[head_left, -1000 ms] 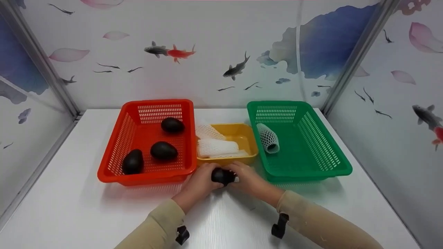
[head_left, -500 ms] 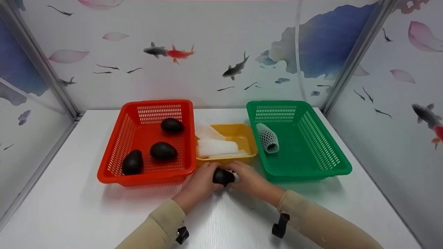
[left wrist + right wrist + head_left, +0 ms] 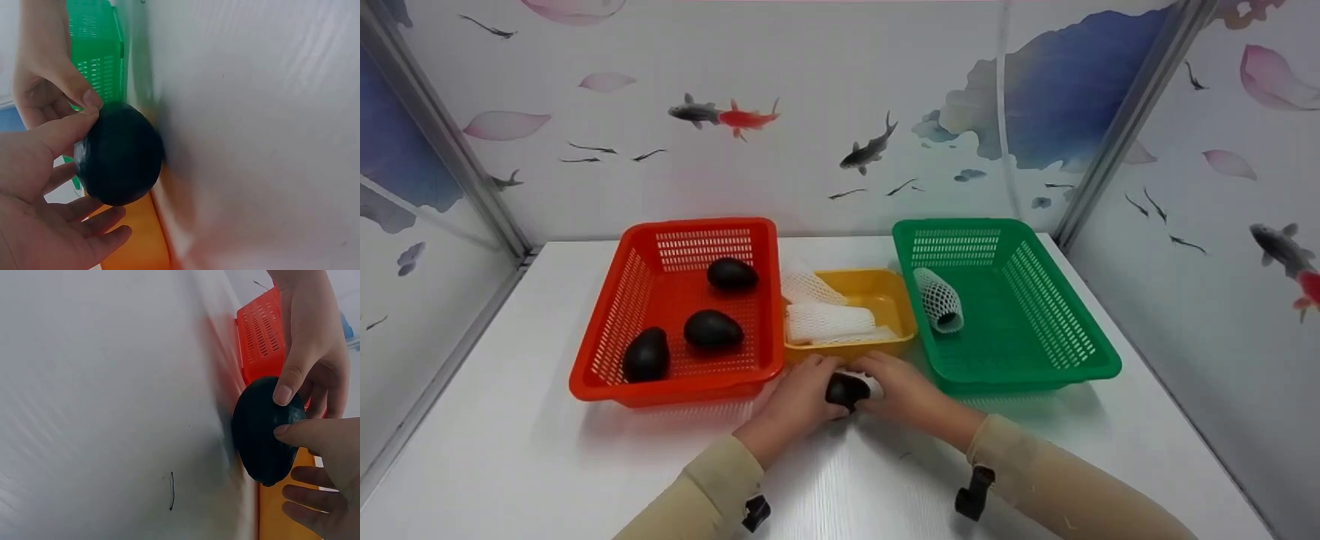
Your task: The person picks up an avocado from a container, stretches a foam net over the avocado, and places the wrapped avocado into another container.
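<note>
A dark, smooth avocado [image 3: 846, 393] is between both hands, just in front of the yellow tray. My left hand [image 3: 799, 399] holds its left end, the thumb on the near side. At the other end, my right hand [image 3: 901, 391] grips it with the thumb on its surface and fingers on the far side. In the head view a white patch shows at its upper right, beside the right fingers; what it is cannot be made out. The right wrist view shows the side of the avocado [image 3: 263, 439] bare, with both thumbs touching it.
To the left, a red basket [image 3: 675, 389] contains three avocados. Behind the hands, white foam net sleeves [image 3: 829, 321] lie in a yellow tray [image 3: 896, 300]. A green basket [image 3: 1027, 379] at right holds one net sleeve [image 3: 939, 300] with something dark inside.
The avocado has shifted slightly to the right and turned between the hands, with more of the white patch showing. Both hands keep holding it.
</note>
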Motion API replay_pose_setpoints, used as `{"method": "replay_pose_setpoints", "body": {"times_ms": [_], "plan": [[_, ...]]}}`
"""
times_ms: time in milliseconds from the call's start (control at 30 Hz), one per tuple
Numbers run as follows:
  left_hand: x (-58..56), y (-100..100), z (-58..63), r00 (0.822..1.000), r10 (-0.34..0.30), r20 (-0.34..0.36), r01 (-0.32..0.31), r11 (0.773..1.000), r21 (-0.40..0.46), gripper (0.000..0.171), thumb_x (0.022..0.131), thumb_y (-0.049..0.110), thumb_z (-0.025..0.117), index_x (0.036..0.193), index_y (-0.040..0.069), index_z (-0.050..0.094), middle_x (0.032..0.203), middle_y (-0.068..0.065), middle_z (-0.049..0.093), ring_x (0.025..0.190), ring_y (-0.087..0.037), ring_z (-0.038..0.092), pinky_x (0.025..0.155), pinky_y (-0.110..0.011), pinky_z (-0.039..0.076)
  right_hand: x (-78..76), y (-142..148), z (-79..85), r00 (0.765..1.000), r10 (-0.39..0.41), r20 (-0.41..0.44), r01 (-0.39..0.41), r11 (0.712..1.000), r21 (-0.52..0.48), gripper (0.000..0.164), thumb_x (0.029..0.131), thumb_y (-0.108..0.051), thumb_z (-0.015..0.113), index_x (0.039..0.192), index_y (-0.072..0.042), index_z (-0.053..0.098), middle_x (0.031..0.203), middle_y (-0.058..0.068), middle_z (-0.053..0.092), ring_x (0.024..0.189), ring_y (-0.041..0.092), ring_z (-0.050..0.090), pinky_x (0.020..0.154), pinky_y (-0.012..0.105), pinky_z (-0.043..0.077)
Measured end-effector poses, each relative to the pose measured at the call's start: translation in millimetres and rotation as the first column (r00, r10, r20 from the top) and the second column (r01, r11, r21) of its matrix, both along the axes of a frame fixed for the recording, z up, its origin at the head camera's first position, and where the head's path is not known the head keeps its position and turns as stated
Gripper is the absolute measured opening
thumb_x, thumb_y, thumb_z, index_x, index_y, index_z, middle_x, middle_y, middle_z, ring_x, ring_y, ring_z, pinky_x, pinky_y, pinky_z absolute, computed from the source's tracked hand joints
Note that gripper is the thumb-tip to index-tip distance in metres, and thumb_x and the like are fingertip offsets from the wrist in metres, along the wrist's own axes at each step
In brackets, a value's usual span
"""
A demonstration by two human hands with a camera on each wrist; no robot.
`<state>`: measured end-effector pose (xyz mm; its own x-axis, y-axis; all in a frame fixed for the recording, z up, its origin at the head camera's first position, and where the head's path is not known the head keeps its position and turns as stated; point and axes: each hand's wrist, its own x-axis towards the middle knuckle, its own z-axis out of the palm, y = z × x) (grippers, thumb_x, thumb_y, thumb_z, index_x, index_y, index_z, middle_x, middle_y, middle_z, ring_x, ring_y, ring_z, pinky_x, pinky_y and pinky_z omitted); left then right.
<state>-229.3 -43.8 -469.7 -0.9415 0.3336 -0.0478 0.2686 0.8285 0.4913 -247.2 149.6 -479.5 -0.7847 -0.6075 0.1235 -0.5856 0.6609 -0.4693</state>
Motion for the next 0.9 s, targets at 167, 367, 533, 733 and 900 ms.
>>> {"method": "replay_pose_setpoints", "body": {"times_ms": [167,367,533,733,900], "plan": [[1.8,-2,0.6,1.000,0.007,0.017,-0.006,1.000,-0.030,0.064,0.075,0.033,0.085,0.131,0.020,0.057,0.119,-0.005,0.057,0.112,-0.026,0.053,0.099,-0.050,0.040,3.1,0,4.0,1.000,0.004,0.001,-0.004,1.000,0.029,0.048,0.082,-0.015,0.079,0.127,-0.009,0.060,0.119,0.005,0.060,0.104,0.022,0.057,0.090,0.040,0.049],[3.7,-2,3.1,0.999,-0.002,0.041,0.002,1.000,-0.013,0.065,0.076,0.032,0.084,0.132,0.019,0.056,0.123,-0.006,0.057,0.114,-0.025,0.052,0.100,-0.048,0.042,6.2,0,9.2,1.000,0.001,-0.004,-0.001,0.997,0.083,0.048,0.083,-0.017,0.079,0.127,-0.009,0.061,0.120,0.003,0.060,0.108,0.022,0.057,0.093,0.040,0.048],[6.0,0,9.0,0.999,-0.017,0.035,0.018,0.999,-0.034,0.067,0.076,0.034,0.084,0.135,0.020,0.054,0.127,-0.005,0.056,0.118,-0.024,0.051,0.102,-0.047,0.042,6.8,0,16.9,0.999,0.015,-0.034,-0.011,0.994,0.108,0.047,0.083,-0.018,0.079,0.126,-0.009,0.061,0.121,0.004,0.061,0.111,0.023,0.057,0.096,0.041,0.047],[8.5,0,9.9,0.998,-0.049,0.035,0.051,0.998,-0.048,0.069,0.075,0.036,0.084,0.135,0.019,0.053,0.129,-0.005,0.057,0.119,-0.023,0.051,0.103,-0.044,0.042,7.2,1,19.4,0.998,0.043,-0.056,-0.036,0.992,0.123,0.046,0.083,-0.019,0.079,0.125,-0.009,0.062,0.121,0.003,0.062,0.111,0.023,0.058,0.096,0.040,0.047],[7.4,-1,4.2,0.996,-0.078,0.032,0.079,0.997,-0.027,0.063,0.077,0.034,0.084,0.130,0.015,0.056,0.124,-0.005,0.061,0.111,-0.022,0.056,0.100,-0.041,0.044,8.1,2,16.5,0.996,0.063,-0.062,-0.055,0.989,0.134,0.041,0.082,-0.018,0.079,0.119,-0.007,0.064,0.114,0.006,0.064,0.105,0.024,0.059,0.092,0.041,0.049]]}}
